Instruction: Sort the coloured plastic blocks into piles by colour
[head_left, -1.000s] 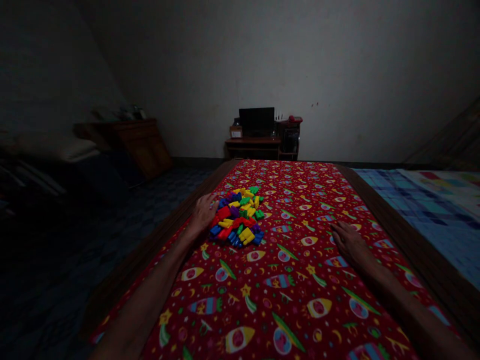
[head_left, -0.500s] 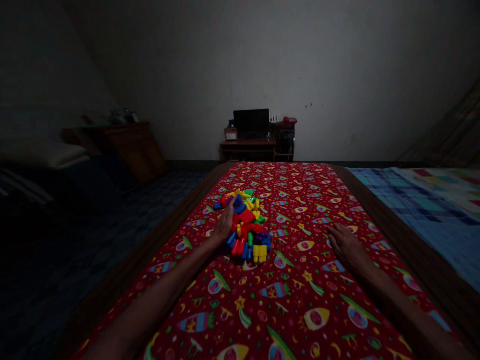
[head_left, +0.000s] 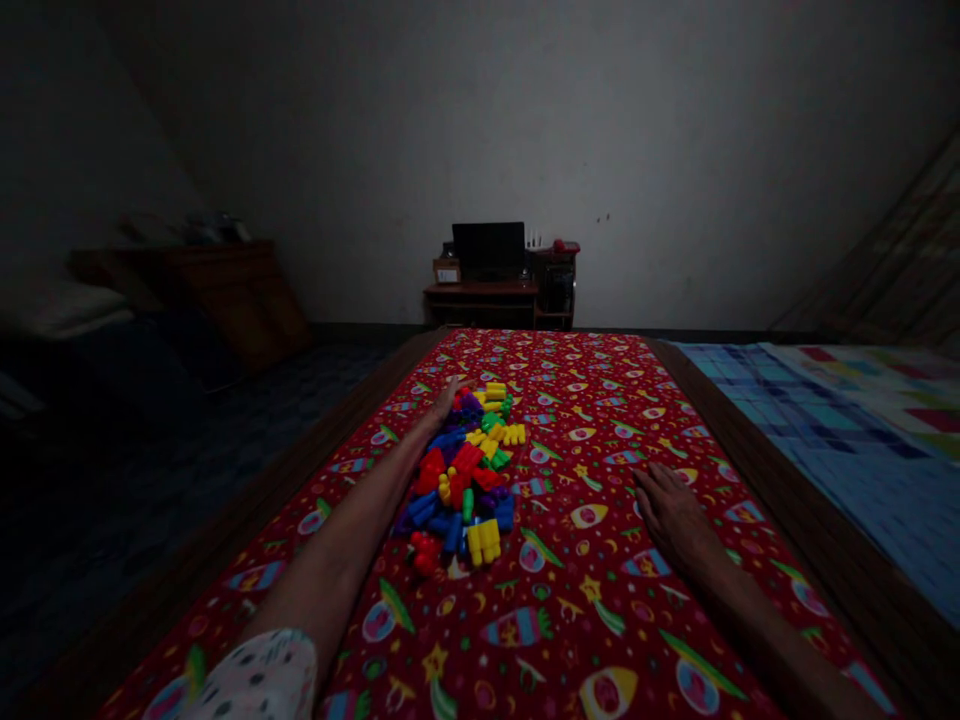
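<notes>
A heap of colourful plastic building blocks (head_left: 465,470) in red, yellow, blue, green and purple lies in a long strip on a red printed bedcover (head_left: 600,445). My left hand (head_left: 446,400) rests at the far end of the heap, holding nothing, with my forearm lying along the heap's left side. A white dotted sleeve (head_left: 255,680) covers my upper arm at the bottom of the view. My right hand (head_left: 673,517) lies flat and empty on the cover, well to the right of the blocks.
Dark wooden bed rails (head_left: 817,530) run along both sides of the cover. Beyond the far end stands a low desk with a black monitor (head_left: 489,250). A wooden cabinet (head_left: 232,295) stands at the left, and a checked quilt (head_left: 840,430) lies at the right.
My left hand has slid forward past the heap, and the blocks now stretch in a longer strip towards me. My sleeve has come into view. My right hand has barely moved.
</notes>
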